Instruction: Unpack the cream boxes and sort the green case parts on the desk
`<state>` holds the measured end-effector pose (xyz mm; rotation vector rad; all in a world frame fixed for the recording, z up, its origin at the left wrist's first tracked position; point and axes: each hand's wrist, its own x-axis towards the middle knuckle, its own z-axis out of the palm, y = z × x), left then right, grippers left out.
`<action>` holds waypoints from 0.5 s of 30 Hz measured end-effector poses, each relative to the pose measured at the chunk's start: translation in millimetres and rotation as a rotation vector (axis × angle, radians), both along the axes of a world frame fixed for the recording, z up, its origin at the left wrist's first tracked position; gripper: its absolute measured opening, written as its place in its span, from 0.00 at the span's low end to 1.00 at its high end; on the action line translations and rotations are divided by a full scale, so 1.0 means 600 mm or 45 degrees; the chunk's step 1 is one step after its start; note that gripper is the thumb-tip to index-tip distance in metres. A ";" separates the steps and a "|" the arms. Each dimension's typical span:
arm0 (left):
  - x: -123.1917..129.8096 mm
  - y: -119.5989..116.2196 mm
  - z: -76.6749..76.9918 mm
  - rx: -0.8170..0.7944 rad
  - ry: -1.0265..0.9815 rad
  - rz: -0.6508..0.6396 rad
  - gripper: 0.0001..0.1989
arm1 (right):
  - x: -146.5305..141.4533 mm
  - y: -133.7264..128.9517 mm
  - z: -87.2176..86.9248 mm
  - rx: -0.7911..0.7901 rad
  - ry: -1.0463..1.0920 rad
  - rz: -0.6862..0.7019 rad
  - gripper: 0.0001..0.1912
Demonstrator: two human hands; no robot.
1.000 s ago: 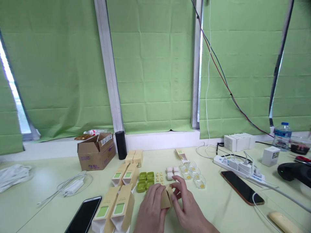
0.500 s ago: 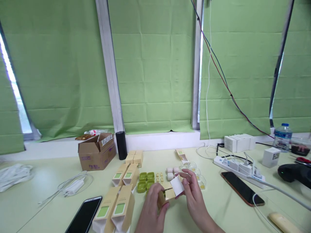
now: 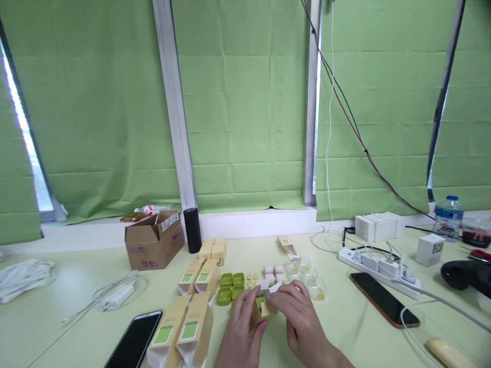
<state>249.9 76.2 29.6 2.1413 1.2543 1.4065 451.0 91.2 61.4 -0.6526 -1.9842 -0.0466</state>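
Between my hands is a small tan cardboard box point(image 3: 264, 314), its top open with white inner flaps raised. Something green shows inside it. My left hand point(image 3: 242, 327) wraps around the box's left side, with the thumb on the near face. The fingers of my right hand point(image 3: 303, 317) are bent over the right flap and rim, gripping there. Just beyond the box stand square green cups point(image 3: 231, 287), small cream-coloured pieces point(image 3: 251, 277), pinkish-white cylindrical pieces point(image 3: 273, 270) and clear plastic domes point(image 3: 307, 275) with yellow spots inside.
Tan cartons with green windows point(image 3: 195, 323) stand left of my hands, and closed tan boxes point(image 3: 214, 250) behind. A phone point(image 3: 134, 337), a brown carton point(image 3: 153, 245) and a black cylinder point(image 3: 192, 230) lie leftward. Rightward are another phone point(image 3: 383, 299) and a power strip point(image 3: 378, 265).
My right hand has moved from holding a white flap up to bending over the box's right rim. The flaps now stand farther apart, and the green content shows more. My left hand keeps its hold.
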 end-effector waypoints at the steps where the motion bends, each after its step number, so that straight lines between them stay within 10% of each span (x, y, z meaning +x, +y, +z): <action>1: 0.000 0.001 0.000 0.001 -0.004 0.002 0.27 | -0.002 -0.005 0.003 -0.018 -0.028 -0.005 0.31; 15: -0.003 0.001 -0.010 0.192 0.228 0.062 0.35 | -0.024 -0.011 -0.009 -0.263 0.121 -0.141 0.07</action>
